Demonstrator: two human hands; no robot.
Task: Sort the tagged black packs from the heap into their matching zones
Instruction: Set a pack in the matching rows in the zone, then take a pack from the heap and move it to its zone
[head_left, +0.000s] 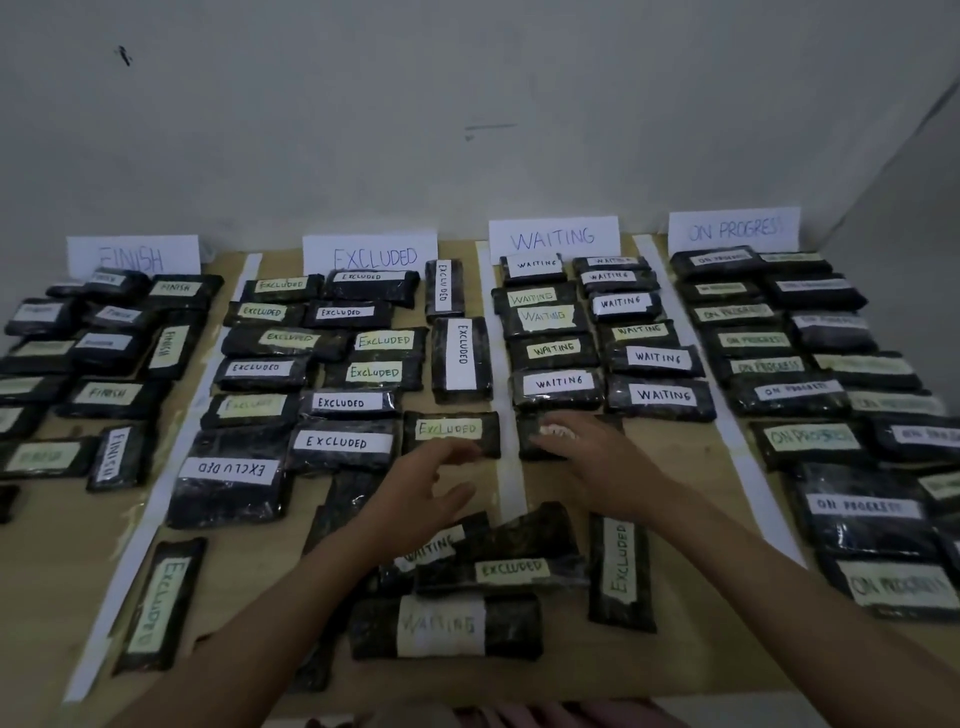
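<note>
Head view, right hand (587, 457) on pack (540, 439), left hand (421, 493) hovering open

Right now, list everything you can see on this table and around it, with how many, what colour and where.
Table: one, light wood, under everything.
Zone signs: four, white paper, along the far edge: FINISH, EXCLUDED, WAITING, ON PROGRESS.
Divider strips: three, white, running front to back between zones.
Sorted packs: many, black with white or pale yellow tags, laid in rows in all four zones; exact count unclear.
Heap: several black packs, near centre edge, tags reading WAITING and EXCLUDED.
Wall: grey-white, behind the table.
Left hand: open, above the heap, near an EXCLUDED pack.
Right hand: resting flat on a pack in the WAITING zone.
</note>
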